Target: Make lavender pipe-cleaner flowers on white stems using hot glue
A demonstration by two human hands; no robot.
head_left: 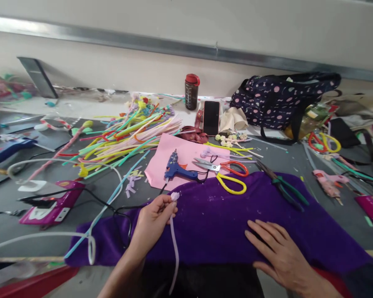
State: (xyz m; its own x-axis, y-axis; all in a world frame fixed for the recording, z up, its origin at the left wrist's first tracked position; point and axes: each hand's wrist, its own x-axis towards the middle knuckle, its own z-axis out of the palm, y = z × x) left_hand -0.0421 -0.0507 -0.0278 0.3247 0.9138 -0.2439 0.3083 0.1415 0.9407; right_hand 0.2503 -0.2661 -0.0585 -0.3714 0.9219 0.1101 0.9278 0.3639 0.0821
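Observation:
My left hand (155, 219) pinches a pale lilac pipe-cleaner flower (175, 196) just under its small bunched head. Its fuzzy stem (175, 248) hangs down past the table's front edge. My right hand (275, 250) lies flat on the purple cloth (217, 223), fingers stretched out and holding nothing. Beyond the hands, a blue glue gun (178, 169) rests on a pink sheet (161, 153). Scissors (225, 170) with one red and one yellow handle lie partly on the sheet and partly on the cloth. Green-handled pliers (286, 188) are at the cloth's far right.
Many coloured pipe cleaners (127, 138) are heaped at the back left. Magenta power strips (56, 203) with black cords flank the cloth. A red-capped bottle (192, 93), a phone (211, 118) and a patterned bag (276, 101) stand along the wall. Short lilac cuttings (131, 184) lie near the sheet.

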